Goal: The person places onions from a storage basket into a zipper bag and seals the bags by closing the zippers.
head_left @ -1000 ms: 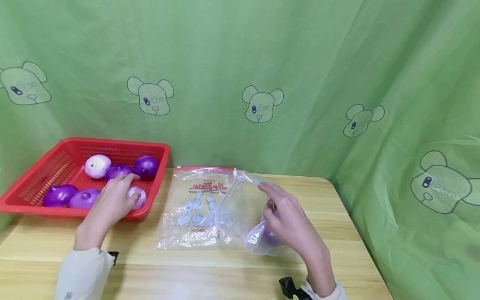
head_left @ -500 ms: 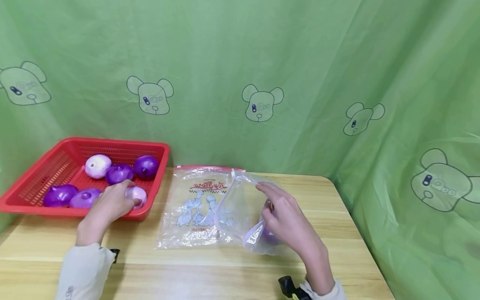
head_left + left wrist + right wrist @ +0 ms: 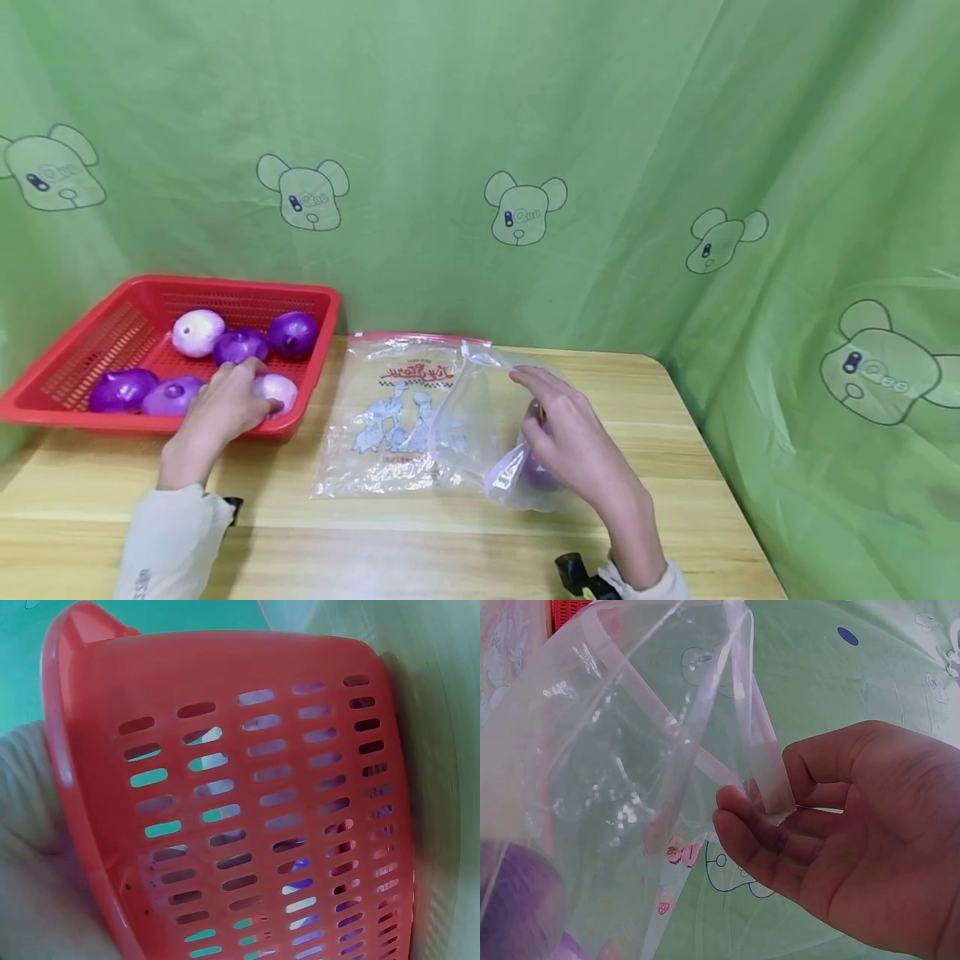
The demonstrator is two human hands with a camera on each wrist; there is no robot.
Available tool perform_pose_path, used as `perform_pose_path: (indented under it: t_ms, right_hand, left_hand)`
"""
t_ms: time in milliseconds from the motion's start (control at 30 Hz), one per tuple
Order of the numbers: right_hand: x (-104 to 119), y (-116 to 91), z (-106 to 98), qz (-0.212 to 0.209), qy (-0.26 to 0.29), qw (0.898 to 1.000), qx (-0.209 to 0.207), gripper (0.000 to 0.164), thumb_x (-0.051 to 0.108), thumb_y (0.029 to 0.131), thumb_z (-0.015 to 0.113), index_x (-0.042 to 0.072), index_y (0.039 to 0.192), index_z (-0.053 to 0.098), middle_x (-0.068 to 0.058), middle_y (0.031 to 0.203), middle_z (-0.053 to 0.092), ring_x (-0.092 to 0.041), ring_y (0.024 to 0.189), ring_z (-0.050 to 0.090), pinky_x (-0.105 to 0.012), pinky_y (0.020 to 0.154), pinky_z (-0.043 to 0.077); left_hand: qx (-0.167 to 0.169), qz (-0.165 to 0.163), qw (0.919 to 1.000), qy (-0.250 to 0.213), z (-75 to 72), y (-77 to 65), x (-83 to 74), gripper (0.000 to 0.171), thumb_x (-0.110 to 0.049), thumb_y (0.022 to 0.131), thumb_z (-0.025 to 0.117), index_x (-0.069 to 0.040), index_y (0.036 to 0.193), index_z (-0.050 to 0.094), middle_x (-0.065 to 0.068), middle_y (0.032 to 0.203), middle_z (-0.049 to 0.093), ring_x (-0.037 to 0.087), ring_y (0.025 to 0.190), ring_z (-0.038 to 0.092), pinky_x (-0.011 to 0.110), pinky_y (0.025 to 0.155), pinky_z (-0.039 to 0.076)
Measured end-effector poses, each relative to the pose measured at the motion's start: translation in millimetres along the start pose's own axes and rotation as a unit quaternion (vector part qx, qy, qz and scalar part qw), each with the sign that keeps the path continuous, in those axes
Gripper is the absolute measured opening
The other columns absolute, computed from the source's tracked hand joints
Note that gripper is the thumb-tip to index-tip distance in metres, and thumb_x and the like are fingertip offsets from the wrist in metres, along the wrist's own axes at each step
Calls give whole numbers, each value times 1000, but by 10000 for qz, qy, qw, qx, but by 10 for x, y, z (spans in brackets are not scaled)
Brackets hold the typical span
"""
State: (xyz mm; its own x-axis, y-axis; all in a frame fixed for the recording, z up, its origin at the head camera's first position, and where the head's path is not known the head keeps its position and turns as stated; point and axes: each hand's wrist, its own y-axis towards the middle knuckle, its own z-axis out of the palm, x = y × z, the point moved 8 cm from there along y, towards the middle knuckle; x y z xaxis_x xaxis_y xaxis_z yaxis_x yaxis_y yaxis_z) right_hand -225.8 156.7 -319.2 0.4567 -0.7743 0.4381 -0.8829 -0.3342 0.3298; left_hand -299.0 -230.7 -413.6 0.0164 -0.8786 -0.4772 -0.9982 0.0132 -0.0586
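Observation:
My left hand (image 3: 227,403) reaches over the front wall of the red basket (image 3: 324,333), its thumb and fingers round a pale purple onion (image 3: 279,390) at the basket's right front corner. In the left wrist view, the basket's slotted wall (image 3: 225,667) hides most of the hand and the onion. My right hand (image 3: 581,437) pinches the rim of a clear zip bag (image 3: 615,772), whose mouth gapes toward the left. Inside this bag lies at least one purple onion (image 3: 521,900), seen through the plastic.
Several more onions lie in the basket, among them a whitish onion (image 3: 198,332) and a dark purple onion (image 3: 293,334). A flat, printed zip bag (image 3: 397,417) lies mid-table, partly under the held bag. Behind the wooden table (image 3: 360,550) hangs a green curtain (image 3: 420,100).
My left hand has shifted slightly and settled on the pale onion, uncovering the dark onion behind it. My right hand keeps its hold on the bag's rim, almost unmoved.

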Motion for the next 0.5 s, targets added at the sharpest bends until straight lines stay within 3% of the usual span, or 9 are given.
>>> perform_pose_path:
  t_ms: [200, 333, 500]
  right_hand:
    - [-2, -11, 12, 46, 17, 10000, 60, 57, -10, 82, 54, -1, 138, 55, -18, 145, 51, -26, 116, 58, -38, 93, 53]
    - [-6, -10, 10, 52, 9, 10000, 56, 58, -10, 82, 54, -1, 139, 55, -18, 145, 51, -24, 110, 59, -37, 91, 53]
    - [2, -2, 2, 29, 5, 10000, 39, 58, -10, 81, 54, -1, 138, 55, -19, 145, 51, -24, 106, 59, -36, 89, 53]
  left_hand:
    - [-252, 229, 9994, 30, -18, -7, -54, 65, -21, 82, 77, 13, 131, 50, 38, 125, 42, 55, 107, 49, 74, 91, 38]
    - [-635, 464, 9969, 56, -77, -23, -100, 68, -20, 80, 78, 15, 131, 49, 42, 125, 42, 58, 105, 46, 72, 91, 39]
    - [-1335, 736, 9883, 95, -207, -63, -134, 55, -22, 77, 81, 11, 115, 59, 39, 109, 55, 57, 94, 48, 67, 79, 43]
